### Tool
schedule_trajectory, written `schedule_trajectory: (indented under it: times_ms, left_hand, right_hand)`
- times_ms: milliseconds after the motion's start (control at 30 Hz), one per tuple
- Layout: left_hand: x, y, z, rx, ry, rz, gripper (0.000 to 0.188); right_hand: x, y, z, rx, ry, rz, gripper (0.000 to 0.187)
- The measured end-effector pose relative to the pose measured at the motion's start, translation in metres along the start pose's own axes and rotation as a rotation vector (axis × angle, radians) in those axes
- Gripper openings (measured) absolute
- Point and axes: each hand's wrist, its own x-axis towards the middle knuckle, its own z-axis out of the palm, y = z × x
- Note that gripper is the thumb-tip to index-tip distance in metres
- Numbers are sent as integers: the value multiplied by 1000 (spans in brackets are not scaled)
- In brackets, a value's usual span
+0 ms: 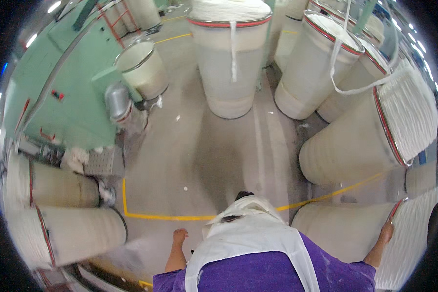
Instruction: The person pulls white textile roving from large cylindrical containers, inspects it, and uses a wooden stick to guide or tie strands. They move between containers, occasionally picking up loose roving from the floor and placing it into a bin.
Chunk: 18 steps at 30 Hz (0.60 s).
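Note:
My right hand [387,233] is closed on the metal rim of a tall, cream-coloured sliver can [343,228] at my right side. Coiled white sliver [411,238] piles up above that rim, right beside my fingers. On the other side, my left hand [180,236] hangs over the floor with its fingers loosely bent and partly apart, and nothing shows in it. The nearest thing to its left is another can [87,234] with a red-banded rim, also heaped with white sliver [24,236].
Another filled can [350,146] stands further right, with more cans [316,68] behind it. Ahead is a full can [231,68] with a sliver tail hanging down. A green machine [73,97] and a smaller can [143,70] stand left. A yellow line [170,217] crosses the floor.

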Motion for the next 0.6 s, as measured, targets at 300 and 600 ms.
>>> schedule_trajectory:
  times_ms: [300, 600]
  left_hand:
    - [212, 56, -146, -178, -157, 284, 15]
    - [407, 379, -404, 169, 102, 446, 35]
  right_hand:
    - [-96, -122, -58, 207, 345, 29, 55]
    - [-81, -218, -55, 138, 48, 541, 34]
